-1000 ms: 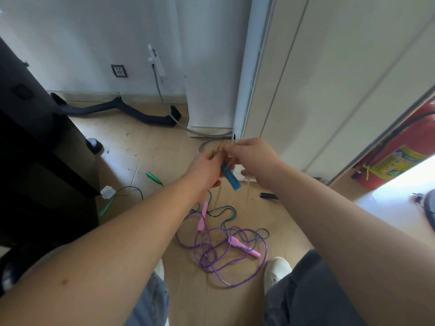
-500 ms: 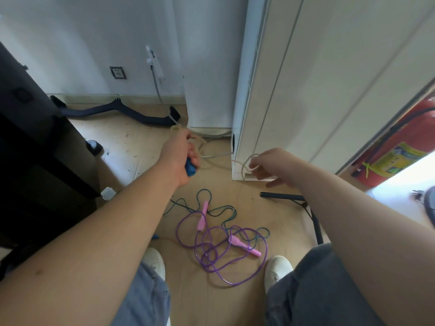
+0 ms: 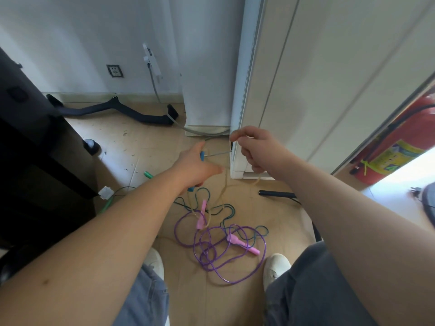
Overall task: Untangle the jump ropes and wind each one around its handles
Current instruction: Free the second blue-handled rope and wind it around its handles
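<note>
My left hand (image 3: pixel 196 167) grips blue handles (image 3: pixel 202 156), with blue tips showing above and below the fist. A pale, clear-tan rope (image 3: pixel 222 184) hangs from them to the floor. My right hand (image 3: pixel 253 149) pinches a stretch of that pale rope up high, near the white cabinet corner. On the floor between my feet lies a tangle: a purple rope (image 3: pixel 219 255) with two pink handles (image 3: pixel 242 244), crossed by a dark green rope (image 3: pixel 226 211). A green handle (image 3: pixel 148 174) lies further left.
A white cabinet (image 3: pixel 237 151) stands just behind my hands. A black desk (image 3: pixel 35 149) fills the left. A black bar (image 3: pixel 277 194) lies on the floor at right, and a red fire extinguisher (image 3: pixel 400 147) stands far right. My white shoes (image 3: pixel 275 267) flank the tangle.
My left hand with the blue handles came down and toward the middle. My right hand lifted the pale rope higher, and the two hands drew closer together.
</note>
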Motion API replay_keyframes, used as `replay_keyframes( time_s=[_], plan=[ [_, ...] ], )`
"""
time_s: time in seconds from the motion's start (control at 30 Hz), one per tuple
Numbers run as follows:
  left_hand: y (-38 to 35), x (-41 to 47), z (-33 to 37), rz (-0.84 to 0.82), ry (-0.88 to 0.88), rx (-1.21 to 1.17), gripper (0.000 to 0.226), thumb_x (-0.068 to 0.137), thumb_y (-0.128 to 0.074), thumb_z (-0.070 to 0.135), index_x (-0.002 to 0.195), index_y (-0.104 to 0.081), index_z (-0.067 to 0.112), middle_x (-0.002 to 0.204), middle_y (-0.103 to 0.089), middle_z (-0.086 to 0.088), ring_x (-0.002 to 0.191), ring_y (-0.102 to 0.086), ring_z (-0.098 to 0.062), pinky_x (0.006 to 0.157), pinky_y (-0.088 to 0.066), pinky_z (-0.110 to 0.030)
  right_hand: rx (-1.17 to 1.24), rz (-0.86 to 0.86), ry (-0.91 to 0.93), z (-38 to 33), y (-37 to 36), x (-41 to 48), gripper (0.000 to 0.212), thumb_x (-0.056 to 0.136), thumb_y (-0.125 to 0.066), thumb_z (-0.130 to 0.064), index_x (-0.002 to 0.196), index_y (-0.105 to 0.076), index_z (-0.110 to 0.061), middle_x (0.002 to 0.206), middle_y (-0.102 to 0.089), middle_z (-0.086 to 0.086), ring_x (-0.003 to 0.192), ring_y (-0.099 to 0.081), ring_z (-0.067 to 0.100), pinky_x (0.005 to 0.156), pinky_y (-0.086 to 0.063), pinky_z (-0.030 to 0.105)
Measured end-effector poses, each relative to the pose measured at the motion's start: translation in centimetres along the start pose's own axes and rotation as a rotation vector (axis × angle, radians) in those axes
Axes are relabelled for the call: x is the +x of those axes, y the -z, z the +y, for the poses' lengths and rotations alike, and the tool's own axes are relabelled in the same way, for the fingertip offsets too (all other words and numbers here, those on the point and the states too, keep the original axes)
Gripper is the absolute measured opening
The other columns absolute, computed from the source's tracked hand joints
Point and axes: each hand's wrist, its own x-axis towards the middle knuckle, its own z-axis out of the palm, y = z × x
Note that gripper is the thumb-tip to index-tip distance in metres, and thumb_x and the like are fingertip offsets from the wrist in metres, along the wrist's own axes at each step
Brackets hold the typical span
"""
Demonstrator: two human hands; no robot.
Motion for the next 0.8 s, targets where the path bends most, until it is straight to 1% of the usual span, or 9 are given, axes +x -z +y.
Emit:
replay_keyframes(
  time_s=[0.1, 0.23, 0.33, 0.43, 0.5, 0.57, 0.67, 0.73, 0.8],
  plan=[
    [-0.1, 0.0, 0.5, 0.064, -0.111, -0.021, 0.077, 0.087, -0.069, 0.024, 0.153, -0.03, 0.035, 0.142, -0.044, -0.006, 0.066, -0.061, -0.019, 0.054, -0.057, -0.036, -0.048, -0.066, 0.031, -0.2, -0.2, -0.2, 0.026, 0.097, -0.046, -0.009, 0.1, -0.07, -0.02, 0.061, -0.038, 0.0, 0.048, -0.024, 0.015, 0.044, -0.02, 0.023],
    [0.4, 0.6, -0.4, 0.253, -0.168, 0.012, 0.047, 0.094, -0.05, 0.012, 0.137, -0.049, 0.031, 0.123, -0.062, -0.005, 0.082, -0.066, -0.02, 0.072, -0.061, -0.039, -0.307, -0.058, 0.083, -0.6, -0.4, -0.7, 0.036, 0.086, -0.046, 0.002, 0.08, -0.073, -0.021, 0.052, -0.053, -0.016, 0.051, -0.045, 0.008, 0.047, -0.034, 0.02],
    [0.6, 0.8, -0.8, 0.292, -0.162, 0.097, 0.029, 0.097, -0.044, 0.015, 0.115, -0.052, 0.036, 0.107, -0.067, -0.004, 0.088, -0.065, -0.02, 0.089, -0.056, -0.045, -0.611, -0.04, 0.162, -0.2, -0.3, -0.7, 0.043, 0.081, -0.044, 0.004, 0.069, -0.07, -0.028, 0.086, -0.065, -0.005, 0.075, -0.057, 0.013, 0.066, -0.043, 0.022],
    [0.5, 1.1, -0.9, 0.286, -0.092, 0.299, 0.025, 0.099, -0.04, 0.02, 0.11, -0.054, 0.038, 0.106, -0.064, 0.003, 0.101, -0.057, -0.021, 0.111, -0.031, -0.057, -0.704, 0.055, 0.228, 0.2, -0.2, -0.3, 0.042, 0.085, -0.045, 0.004, 0.077, -0.072, -0.027, 0.106, -0.063, -0.004, 0.096, -0.055, 0.014, 0.081, -0.038, 0.021],
    [0.5, 1.0, -0.6, 0.2, -0.156, 0.124, 0.023, 0.101, -0.043, 0.019, 0.114, -0.057, 0.032, 0.117, -0.063, 0.002, 0.104, -0.062, -0.02, 0.101, -0.048, -0.047, -0.605, 0.11, 0.224, 0.4, -0.2, -0.1, 0.037, 0.089, -0.047, -0.002, 0.088, -0.073, -0.028, 0.098, -0.064, -0.009, 0.085, -0.059, 0.012, 0.074, -0.042, 0.022],
    [0.3, 0.3, 0.2, 0.046, -0.158, -0.238, 0.023, 0.101, -0.05, 0.02, 0.121, -0.059, 0.027, 0.121, -0.063, -0.002, 0.09, -0.067, -0.016, 0.075, -0.059, -0.035, -0.471, 0.086, 0.212, 0.5, -0.3, -0.2, 0.025, 0.095, -0.053, -0.012, 0.096, -0.071, -0.03, 0.092, -0.066, -0.01, 0.068, -0.065, 0.015, 0.064, -0.052, 0.026],
    [0.0, -0.5, 0.9, -0.239, -0.099, -0.419, 0.03, 0.099, -0.059, 0.028, 0.128, -0.057, 0.031, 0.113, -0.069, -0.006, 0.061, -0.055, -0.008, 0.045, -0.041, -0.022, -0.413, 0.059, 0.232, 0.6, -0.7, -0.1, 0.011, 0.094, -0.062, -0.025, 0.1, -0.07, -0.029, 0.085, -0.068, -0.009, 0.059, -0.064, 0.011, 0.059, -0.053, 0.025],
    [-0.1, -0.6, 1.2, -0.319, -0.087, -0.439, 0.023, 0.1, -0.058, 0.027, 0.123, -0.059, 0.025, 0.096, -0.074, -0.004, 0.054, -0.046, -0.007, 0.042, -0.034, -0.019, -0.418, 0.145, 0.26, 0.4, -0.8, 0.2, 0.011, 0.091, -0.069, -0.036, 0.098, -0.07, -0.028, 0.08, -0.067, -0.011, 0.064, -0.06, 0.004, 0.059, -0.045, 0.021],
    [0.2, -0.4, 1.3, -0.27, -0.066, -0.456, 0.016, 0.1, -0.058, 0.025, 0.11, -0.063, 0.015, 0.079, -0.066, -0.001, 0.052, -0.042, -0.006, 0.042, -0.033, -0.017, -0.445, 0.263, 0.22, 0.3, -0.7, 0.4, 0.027, 0.086, -0.072, -0.046, 0.096, -0.067, -0.022, 0.078, -0.06, -0.012, 0.068, -0.055, 0.003, 0.058, -0.039, 0.022]
  ],
)
